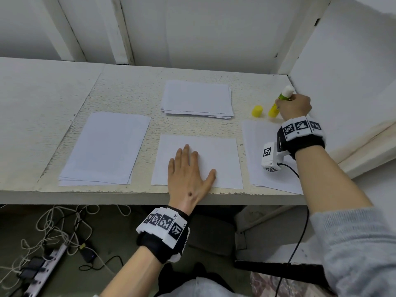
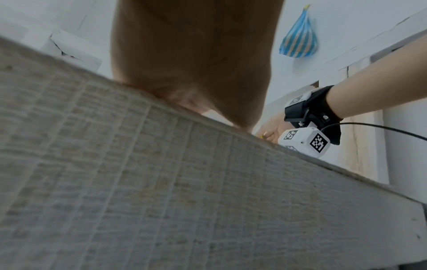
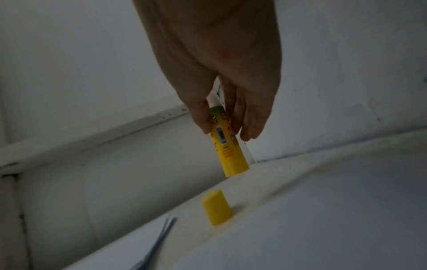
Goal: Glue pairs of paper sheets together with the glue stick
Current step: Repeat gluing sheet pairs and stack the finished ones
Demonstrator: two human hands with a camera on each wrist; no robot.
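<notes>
My right hand [image 1: 293,107] grips the yellow glue stick [image 1: 281,99] at the table's far right corner, its white glue tip up and its base just above the table. In the right wrist view thumb and fingers [image 3: 204,117] pinch the stick [image 3: 227,146]. Its yellow cap [image 1: 257,111] [image 3: 216,207] stands alone on the table just left of it. My left hand [image 1: 189,168] lies flat with spread fingers on a single white sheet [image 1: 218,153] near the front edge. In the left wrist view, only the palm [image 2: 191,54] and the table edge show.
A paper stack [image 1: 197,99] lies at the back middle, another stack [image 1: 107,148] at the left, and more sheets [image 1: 255,151] under my right wrist. White walls close the back and right. Cables and a power strip [image 1: 45,269] lie on the floor.
</notes>
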